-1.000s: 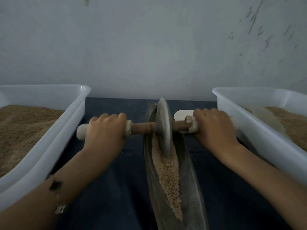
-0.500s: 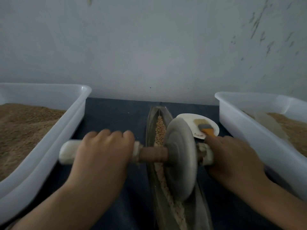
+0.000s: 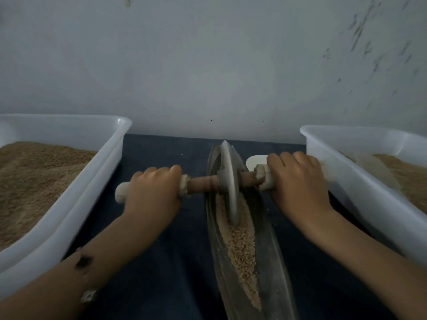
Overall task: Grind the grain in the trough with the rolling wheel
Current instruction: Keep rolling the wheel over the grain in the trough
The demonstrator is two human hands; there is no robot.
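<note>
A long, narrow metal trough runs away from me on the dark cloth. Pale grain lies along its bottom. The grey rolling wheel stands upright in the far half of the trough, its rim in the grain. A wooden axle passes through the wheel, with pale wrapped grips at both ends. My left hand is closed over the left grip. My right hand is closed over the right grip.
A white plastic tub of brown grain stands on the left. Another white tub of grain stands on the right. A small white dish peeks out behind my right hand. A grey wall rises just beyond the trough.
The wheel was near me half a second ago. It has rolled back to the far half of the trough, and both hands moved forward with the axle.
</note>
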